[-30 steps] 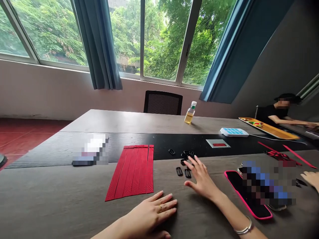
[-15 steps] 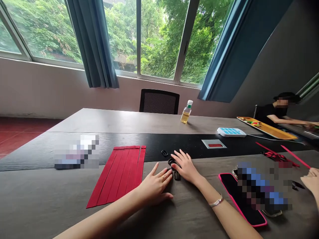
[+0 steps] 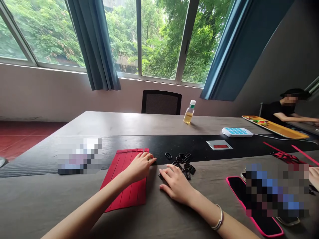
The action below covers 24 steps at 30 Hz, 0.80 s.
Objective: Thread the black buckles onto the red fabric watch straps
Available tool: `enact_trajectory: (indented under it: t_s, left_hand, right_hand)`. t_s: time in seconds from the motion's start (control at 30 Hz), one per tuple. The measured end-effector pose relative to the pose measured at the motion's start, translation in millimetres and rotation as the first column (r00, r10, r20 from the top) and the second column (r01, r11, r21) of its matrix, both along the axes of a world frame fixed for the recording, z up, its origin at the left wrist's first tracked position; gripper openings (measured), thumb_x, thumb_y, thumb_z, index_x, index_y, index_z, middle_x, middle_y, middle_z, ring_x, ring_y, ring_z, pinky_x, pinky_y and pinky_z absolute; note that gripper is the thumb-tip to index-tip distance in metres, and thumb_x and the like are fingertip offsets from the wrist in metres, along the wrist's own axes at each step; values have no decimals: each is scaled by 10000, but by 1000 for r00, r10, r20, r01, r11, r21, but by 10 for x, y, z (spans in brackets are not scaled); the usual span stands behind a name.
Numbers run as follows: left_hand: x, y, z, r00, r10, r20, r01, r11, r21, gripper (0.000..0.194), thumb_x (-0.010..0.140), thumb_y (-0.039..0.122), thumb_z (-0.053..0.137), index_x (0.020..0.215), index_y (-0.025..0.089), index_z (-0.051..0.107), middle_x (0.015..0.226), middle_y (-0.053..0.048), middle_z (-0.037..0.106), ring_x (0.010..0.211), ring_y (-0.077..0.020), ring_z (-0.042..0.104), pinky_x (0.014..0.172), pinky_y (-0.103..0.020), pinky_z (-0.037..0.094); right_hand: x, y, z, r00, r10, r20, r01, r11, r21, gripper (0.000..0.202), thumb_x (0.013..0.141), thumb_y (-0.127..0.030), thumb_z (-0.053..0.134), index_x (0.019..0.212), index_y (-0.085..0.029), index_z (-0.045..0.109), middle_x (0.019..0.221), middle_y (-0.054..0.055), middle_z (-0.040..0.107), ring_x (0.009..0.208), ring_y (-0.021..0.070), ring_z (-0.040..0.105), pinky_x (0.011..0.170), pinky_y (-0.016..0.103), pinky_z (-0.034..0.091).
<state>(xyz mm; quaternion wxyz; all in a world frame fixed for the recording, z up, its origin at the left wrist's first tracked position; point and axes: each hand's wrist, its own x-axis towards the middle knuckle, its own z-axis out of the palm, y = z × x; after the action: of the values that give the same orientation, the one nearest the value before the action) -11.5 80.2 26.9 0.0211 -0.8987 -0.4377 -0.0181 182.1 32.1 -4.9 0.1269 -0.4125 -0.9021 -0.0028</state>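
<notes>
Several red fabric strips lie side by side on the table. My left hand is over their upper right part, fingers stretched out to the right past the strips; whether its fingertips touch anything is hidden. To its right, my right hand rests low on the table with fingers apart, wearing a silver bracelet at the wrist. Just beyond it lies a loose pile of small black buckles. One dark piece shows partly under its fingertips. A single black ring-shaped buckle sits apart from the pile.
A phone in a pink case lies at the right. Farther back are a small clear packet, a white power strip, a bottle and an orange tray. Other people's hands are at the right edge.
My left hand has moved from the buckles up and left over the red strips. My right hand has drawn back toward me, uncovering the buckle pile.
</notes>
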Motion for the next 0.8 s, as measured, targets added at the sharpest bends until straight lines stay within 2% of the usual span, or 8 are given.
enact_trajectory:
  t_s: [0.1, 0.2, 0.3, 0.4, 0.53, 0.67, 0.8]
  left_hand:
    - [-112, 47, 6, 1000, -28, -3, 28, 1000, -12, 491, 755, -44, 410, 1176, 151, 569, 1225, -86, 577, 1167, -239, 482, 954, -371, 421]
    - [-169, 94, -27, 998, -65, -16, 64, 998, -26, 514, 737, -37, 415, 1186, 163, 567, 1290, -68, 535, 1214, -252, 444, 997, -402, 385]
    - [-159, 146, -81, 996, -69, -52, 67, 997, -36, 545, 733, -11, 423, 1248, 142, 512, 1382, -94, 425, 1267, -298, 378, 1005, -463, 365]
    - [-152, 181, -113, 995, -50, -85, 47, 998, -45, 558, 745, 7, 412, 1288, 124, 466, 1419, -100, 357, 1298, -303, 327, 1020, -468, 347]
    - [-209, 185, -102, 997, -48, -63, 44, 996, -74, 530, 799, 11, 366, 1311, 127, 440, 1397, -70, 394, 1308, -278, 316, 1044, -455, 326]
    - [-260, 191, -93, 999, -42, -26, 39, 993, -108, 486, 822, 27, 390, 1289, 137, 471, 1358, -62, 449, 1294, -284, 342, 1040, -476, 324]
    - [-283, 235, -148, 999, -44, -2, 43, 996, -82, 467, 816, 41, 431, 1260, 169, 503, 1330, -57, 486, 1269, -273, 388, 1036, -479, 320]
  right_hand:
    - [-176, 100, 16, 999, -35, -7, 35, 999, -20, 431, 837, -358, 563, 1163, -77, 553, 1119, 134, 602, 1069, 285, 479, 911, 416, 422]
    - [-257, 133, 14, 998, -44, -33, 43, 998, -37, 349, 835, -335, 567, 1093, -102, 592, 1107, 116, 606, 1031, 267, 484, 888, 400, 431]
    - [-268, 147, -17, 997, -65, -52, 63, 997, -44, 377, 846, -338, 552, 1157, -126, 564, 1112, 111, 602, 1042, 260, 467, 881, 389, 434]
    - [-256, 185, -52, 996, -84, -27, 82, 995, -57, 456, 862, -368, 523, 1238, -111, 511, 1191, 124, 567, 1076, 270, 443, 892, 400, 429]
    - [-277, 262, -60, 996, -90, 12, 90, 994, -69, 515, 877, -410, 484, 1286, -96, 470, 1322, 114, 482, 1113, 275, 420, 923, 414, 413]
    - [-307, 321, -42, 996, -86, 29, 89, 992, -94, 521, 891, -431, 450, 1305, -115, 454, 1362, 89, 445, 1119, 273, 415, 939, 423, 398]
    - [-294, 338, -49, 995, -96, 23, 98, 988, -121, 518, 900, -430, 435, 1324, -132, 433, 1386, 71, 416, 1137, 272, 399, 954, 425, 385]
